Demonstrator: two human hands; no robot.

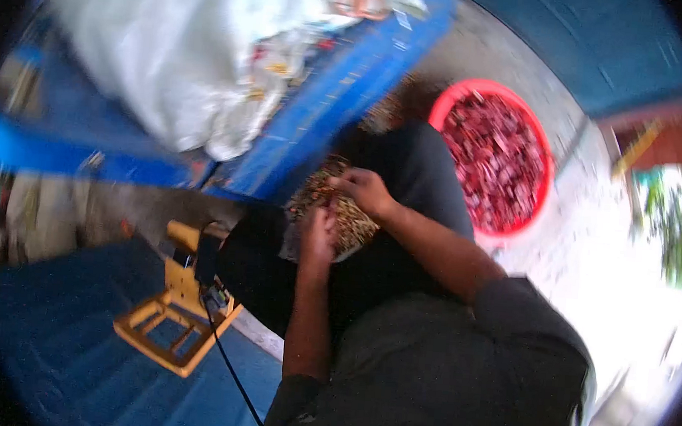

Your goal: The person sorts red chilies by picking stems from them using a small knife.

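Note:
My left hand (319,234) is closed over a heap of small brown and tan bits (354,224) in my lap. My right hand (363,192) is bent in from the other side, its fingers pinched together just above the same heap. A small reddish piece seems to lie between the two hands, but blur hides what it is and which hand has it. Under the heap shows the edge of a pale sheet or bag (290,245).
A red basin (550,177) full of dark red and whitish pieces stands on the floor at right. A blue table (326,92) bears a large white sack (170,47). At lower left are a yellow frame (175,332) with a black cable and a blue sheet (67,336).

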